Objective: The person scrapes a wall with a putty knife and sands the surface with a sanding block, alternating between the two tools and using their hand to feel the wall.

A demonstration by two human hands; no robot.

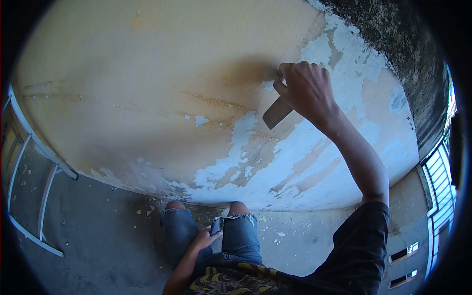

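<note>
My right hand (309,91) is raised to the wall (162,64), its fingers wrapped round a scraper (278,114). A flat brownish end of the scraper sticks out below the fist, and a blurred grey part shows by the fingertips at the wall. The middle of the tool is hidden in my grip. Around it the cream paint is peeled, baring pale bluish-white patches. Low down, between my knees, my left hand (204,239) is closed on a small dark grey flat piece (217,225), whose kind I cannot make out.
At the left stands a white metal frame (45,201) on the grey floor (108,231). Paint flakes lie along the wall's foot. A dark, rough, stained band (393,39) borders the wall at upper right, with a white grille (437,172) beyond.
</note>
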